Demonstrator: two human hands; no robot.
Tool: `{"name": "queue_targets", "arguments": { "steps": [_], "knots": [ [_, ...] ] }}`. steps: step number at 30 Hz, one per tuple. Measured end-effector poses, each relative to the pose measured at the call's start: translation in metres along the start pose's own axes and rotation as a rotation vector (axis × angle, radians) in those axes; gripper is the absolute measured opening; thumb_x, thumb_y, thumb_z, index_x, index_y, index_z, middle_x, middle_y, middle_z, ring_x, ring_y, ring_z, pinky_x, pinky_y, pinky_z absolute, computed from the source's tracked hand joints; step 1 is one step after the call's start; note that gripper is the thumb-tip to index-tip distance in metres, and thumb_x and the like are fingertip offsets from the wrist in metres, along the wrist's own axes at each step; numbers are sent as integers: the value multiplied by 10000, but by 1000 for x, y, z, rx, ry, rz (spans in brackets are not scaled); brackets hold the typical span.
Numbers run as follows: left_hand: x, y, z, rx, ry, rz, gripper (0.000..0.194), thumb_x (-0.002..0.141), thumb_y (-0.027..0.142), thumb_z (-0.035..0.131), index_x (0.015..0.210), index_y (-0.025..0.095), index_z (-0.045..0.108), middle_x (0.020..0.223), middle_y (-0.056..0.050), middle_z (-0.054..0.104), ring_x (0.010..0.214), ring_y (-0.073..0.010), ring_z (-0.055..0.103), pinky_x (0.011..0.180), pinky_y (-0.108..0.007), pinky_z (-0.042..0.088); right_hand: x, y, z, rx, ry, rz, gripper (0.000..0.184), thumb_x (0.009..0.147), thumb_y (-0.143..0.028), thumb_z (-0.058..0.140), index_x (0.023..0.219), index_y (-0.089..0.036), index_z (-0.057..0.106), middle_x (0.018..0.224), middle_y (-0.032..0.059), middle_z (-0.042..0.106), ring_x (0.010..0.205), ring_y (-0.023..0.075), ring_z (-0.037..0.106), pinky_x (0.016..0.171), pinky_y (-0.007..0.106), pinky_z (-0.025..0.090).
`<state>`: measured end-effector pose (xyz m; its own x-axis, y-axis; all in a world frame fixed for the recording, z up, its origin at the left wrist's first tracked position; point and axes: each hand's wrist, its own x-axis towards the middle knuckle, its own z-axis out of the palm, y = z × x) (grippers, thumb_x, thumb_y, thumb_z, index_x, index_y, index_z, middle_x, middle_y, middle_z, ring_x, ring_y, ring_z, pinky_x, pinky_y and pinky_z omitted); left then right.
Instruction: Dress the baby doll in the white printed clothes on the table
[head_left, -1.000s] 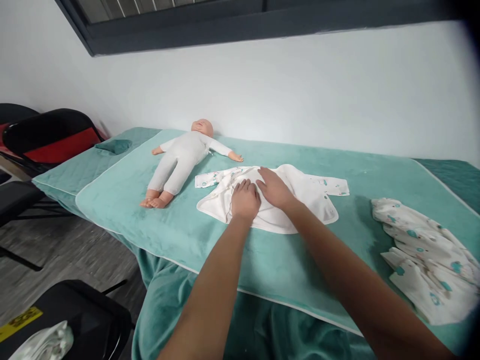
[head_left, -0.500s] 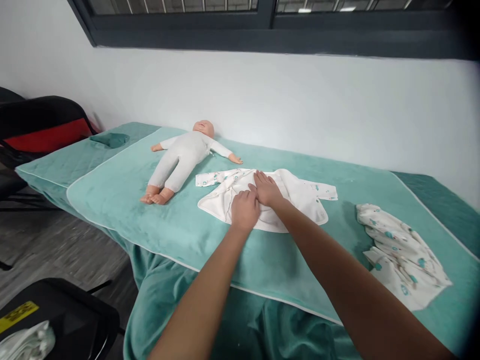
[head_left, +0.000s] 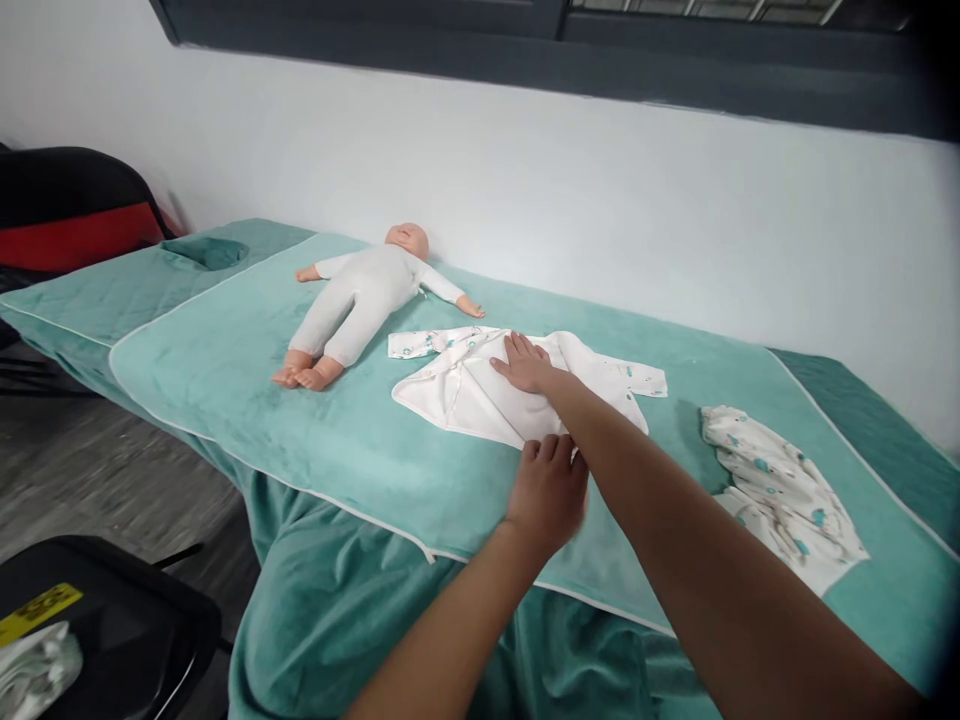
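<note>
A white baby top (head_left: 487,395) with small teal prints on its sleeves lies spread on the bed, its plain side mostly up. My right hand (head_left: 525,362) rests flat on the upper middle of it, fingers stretched out. At the lower hem, my left hand (head_left: 550,492) has its fingers curled over the fabric edge; the thumb is hidden. To the left lies a baby doll (head_left: 367,295) on its back, in a whitish suit with bare hands and feet.
A crumpled printed baby garment (head_left: 784,490) lies at the right on the green bed cover (head_left: 225,360). Behind the bed runs a white wall (head_left: 637,200) below a dark window frame. Black chairs (head_left: 105,620) stand at the left, one with a cloth on it.
My left hand has moved from the middle of the baby top down to its lower hem. The right hand stays pressed on the cloth. The view has shifted slightly.
</note>
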<state>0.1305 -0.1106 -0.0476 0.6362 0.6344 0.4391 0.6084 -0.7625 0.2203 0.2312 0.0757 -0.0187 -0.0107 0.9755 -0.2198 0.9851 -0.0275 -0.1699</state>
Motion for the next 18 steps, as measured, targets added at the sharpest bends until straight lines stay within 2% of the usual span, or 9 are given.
{"name": "queue_targets", "arguments": {
  "steps": [4,9,11,13,16,18],
  "knots": [
    [22,1,9,15,29,-61,242,903,149,525,1119,177,629,1062,-120,647,971,-287,554,737,-439,449,1,-2,-3,-10,-43,20,843,996,-641,162,1649,-128,18,1720,75,-83,1593,234,-64,1278,480,33],
    [44,2,24,-64,86,-84,325,992,220,443,1262,162,613,1211,-142,694,1116,-303,594,788,-450,488,4,-3,-7,-27,-95,36,859,988,-662,188,1650,-145,6,1717,87,-98,1591,249,-72,1278,493,32],
    [47,3,31,-109,81,-38,362,1003,248,447,1319,152,597,1285,-143,689,1169,-289,609,831,-442,513,6,-2,-9,-35,-117,39,876,981,-679,194,1650,-147,2,1714,86,-109,1590,253,-77,1278,496,41],
    [47,4,39,-145,95,70,392,1000,245,463,1359,144,580,1325,-126,686,1192,-271,627,869,-423,535,8,-1,-11,-41,-132,40,891,976,-692,201,1651,-146,2,1711,81,-117,1590,254,-78,1277,498,55],
    [43,6,47,-190,146,202,386,996,206,455,1352,138,589,1289,-85,718,1194,-248,649,918,-402,555,11,-1,-11,-46,-128,38,901,973,-696,226,1652,-138,25,1714,78,-84,1593,257,-48,1276,505,86],
    [41,8,48,-207,172,238,384,1006,205,438,1351,133,590,1299,-78,715,1217,-244,644,986,-400,544,9,0,-7,-46,-98,35,901,973,-694,235,1651,-133,45,1717,78,-57,1595,261,-24,1274,514,100]
  ]
}}
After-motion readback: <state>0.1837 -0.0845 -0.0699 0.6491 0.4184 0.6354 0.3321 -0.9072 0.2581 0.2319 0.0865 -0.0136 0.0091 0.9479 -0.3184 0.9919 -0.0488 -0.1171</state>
